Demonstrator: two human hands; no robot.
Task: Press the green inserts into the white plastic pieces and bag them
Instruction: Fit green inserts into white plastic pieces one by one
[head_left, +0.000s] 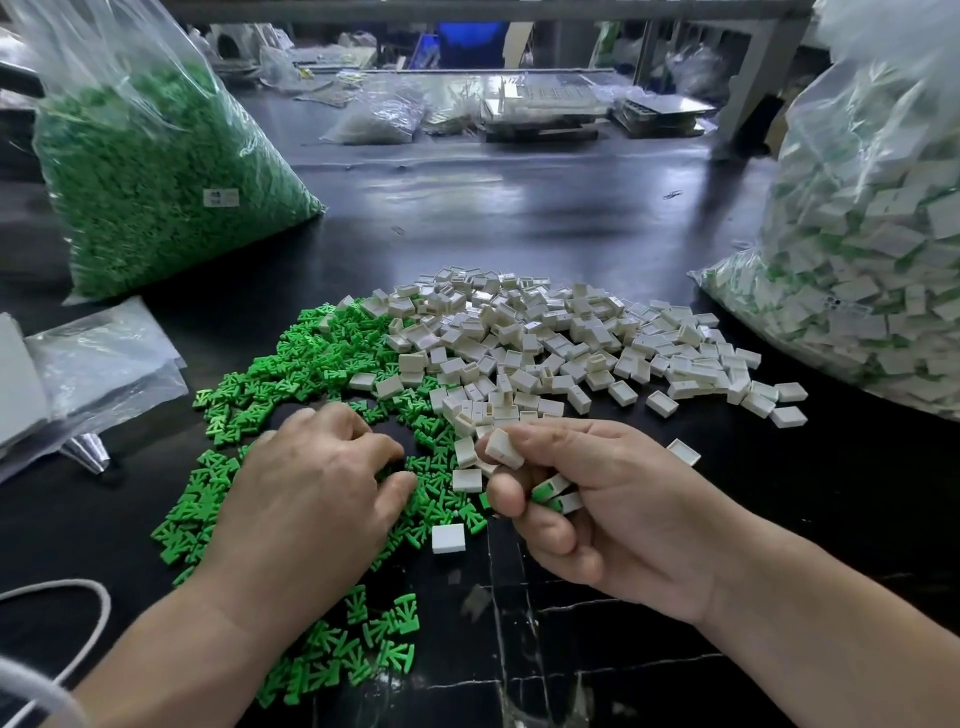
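Mid-assembly on black counter (519, 208), loose parts heaped near the front edge.

Far-left corner: clear bag of green stock (156, 182), standing full. Left edge: flat clear bags (104, 364), stacked. Near-left corner: white cord (104, 603). Left of middle: green inserts (291, 364) spread loose, touching the white pieces (545, 338) heaped just to their right. Left hand (311, 493) palm-down on the green inserts, fingers curled in, fingertips hidden; cannot tell if gripping one. Right hand (597, 509) pinching a single white piece (505, 447) between thumb and forefinger, with filled pieces (558, 496) tucked under the lower fingers, green showing at their ends. Right edge: big clear bag of filled parts (872, 260), bulging.
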